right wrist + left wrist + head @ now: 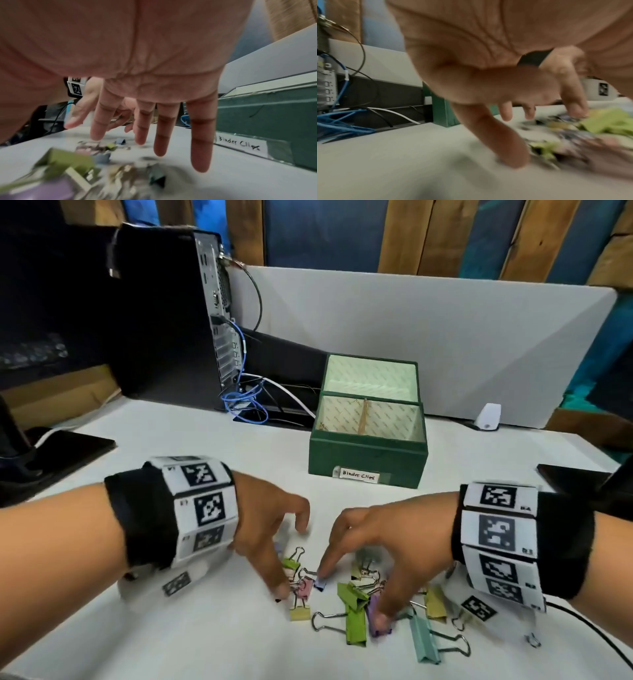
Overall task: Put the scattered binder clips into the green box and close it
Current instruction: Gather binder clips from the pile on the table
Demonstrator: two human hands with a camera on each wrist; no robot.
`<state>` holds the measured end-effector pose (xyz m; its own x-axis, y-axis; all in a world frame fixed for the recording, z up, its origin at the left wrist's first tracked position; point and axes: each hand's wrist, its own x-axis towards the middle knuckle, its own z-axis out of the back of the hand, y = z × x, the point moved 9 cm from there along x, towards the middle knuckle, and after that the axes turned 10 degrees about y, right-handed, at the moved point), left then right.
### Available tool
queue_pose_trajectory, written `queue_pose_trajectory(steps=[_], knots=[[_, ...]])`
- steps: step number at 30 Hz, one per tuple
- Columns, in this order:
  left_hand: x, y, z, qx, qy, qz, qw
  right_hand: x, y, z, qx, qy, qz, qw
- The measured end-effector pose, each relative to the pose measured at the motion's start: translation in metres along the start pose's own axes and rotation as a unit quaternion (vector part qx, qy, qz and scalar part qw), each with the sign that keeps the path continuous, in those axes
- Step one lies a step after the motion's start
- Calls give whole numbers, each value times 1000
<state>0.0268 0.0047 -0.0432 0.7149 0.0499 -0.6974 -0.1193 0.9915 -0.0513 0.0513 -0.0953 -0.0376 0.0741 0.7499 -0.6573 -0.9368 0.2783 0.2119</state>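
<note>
Both hands are down over the binder clips (356, 604), which lie scattered on the white worktop (191, 642) near its front edge, roughly mid-width. Colours visible: green, yellow, pink, purple, teal, blue.

Left hand (270, 529): fingers spread and pointing down, thumb tip on the worktop at the left edge of the pile beside a yellow clip (300, 613) and a pink clip (305, 589). Not closed around anything in any view; left wrist view is motion-blurred, fingers (506, 112) loose and apart.

Right hand (387, 535): fingers extended and splayed over the right part of the pile. Index tip is at a small blue clip (320, 583), thumb tip on a purple clip (378, 619). Right wrist view shows straight fingers (200, 142) hanging just above the worktop, with nothing gripped.

A large green clip (356, 619) sits between the two hands' contact points; a large teal clip (426, 642) lies furthest toward the front edge, right of it.

Green box (368, 457) stands behind the pile, toward the back of the worktop, apart from the clips. Lid (371, 376) is open, standing up at the back. Interior is lined with pale paper, with a divider down the middle; I can't tell whether any clips are inside. Front wall carries a label (360, 475) reading "Binder Clips".

Left rear corner: PC tower (164, 313) with a tangle of blue cable (245, 402) behind it.
</note>
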Motion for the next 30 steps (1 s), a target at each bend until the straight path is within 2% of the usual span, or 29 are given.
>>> queue_pose_trajectory(steps=[3, 6, 9, 13, 15, 18, 22, 25, 30], knots=[[1, -7, -18, 16, 25, -7, 1000, 3, 8, -14, -52, 16, -11, 998], [9, -19, -23, 48, 4, -14, 999, 7, 7, -15, -85, -28, -25, 996], [21, -30, -17, 64, -33, -16, 997, 2, -7, -6, -74, -85, -44, 993], [28, -38, -6, 50, -52, -25, 997, -25, -43, 3, -13, -116, -96, 988], [27, -42, -3, 48, -63, -33, 996, -45, -67, -4, 18, -85, -151, 985], [20, -48, -3, 33, -65, -48, 996, -73, -97, -35, 68, 6, -229, 971], [17, -60, -5, 42, -54, -58, 996, -92, -110, -73, 63, 89, -281, 953], [26, -67, -9, 75, -56, -38, 995, -89, -108, -81, 62, 75, -286, 953], [41, -77, 0, 71, -75, -28, 994, -60, -99, -66, 87, -3, -232, 969]])
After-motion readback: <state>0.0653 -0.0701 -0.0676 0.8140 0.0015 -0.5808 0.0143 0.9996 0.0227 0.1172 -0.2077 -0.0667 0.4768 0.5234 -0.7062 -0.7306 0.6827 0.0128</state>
